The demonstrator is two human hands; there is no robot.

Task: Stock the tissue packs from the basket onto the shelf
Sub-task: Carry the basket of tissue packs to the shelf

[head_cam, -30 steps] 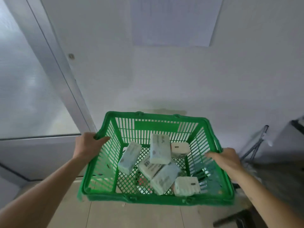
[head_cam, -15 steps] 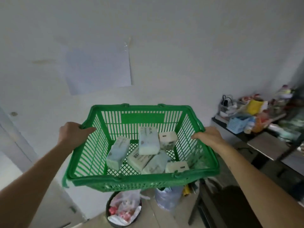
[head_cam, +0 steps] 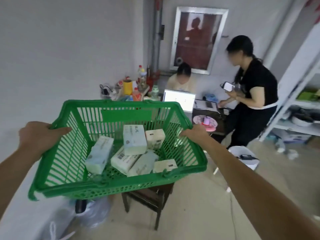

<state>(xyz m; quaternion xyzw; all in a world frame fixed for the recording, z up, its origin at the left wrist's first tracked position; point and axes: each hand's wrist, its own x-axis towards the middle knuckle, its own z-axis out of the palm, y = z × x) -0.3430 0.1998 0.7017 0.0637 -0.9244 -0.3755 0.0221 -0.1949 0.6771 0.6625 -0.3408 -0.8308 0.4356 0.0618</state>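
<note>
I hold a green plastic basket (head_cam: 69,153) in the air in front of me. My left hand (head_cam: 37,135) grips its left rim and my right hand (head_cam: 196,131) grips its right rim. Several tissue packs lie loose on the basket floor: a pale blue pack (head_cam: 134,139) stands at the middle, another pale pack (head_cam: 99,154) leans at the left, and small cream packs (head_cam: 155,137) rest at the right. A white metal shelf (head_cam: 301,103) stands at the far right edge of the view.
A dark wooden stool (head_cam: 149,198) stands below the basket. A person in black (head_cam: 254,103) stands at the right beside a cluttered desk, and another sits behind a laptop (head_cam: 180,99). Plastic bags (head_cam: 93,213) lie by the left wall. A white stool (head_cam: 244,155) stands on the floor.
The view has swung right from a blank wall and door frame to the room with the desk, two people and the shelf. Both hands keep the same grip on the basket.
</note>
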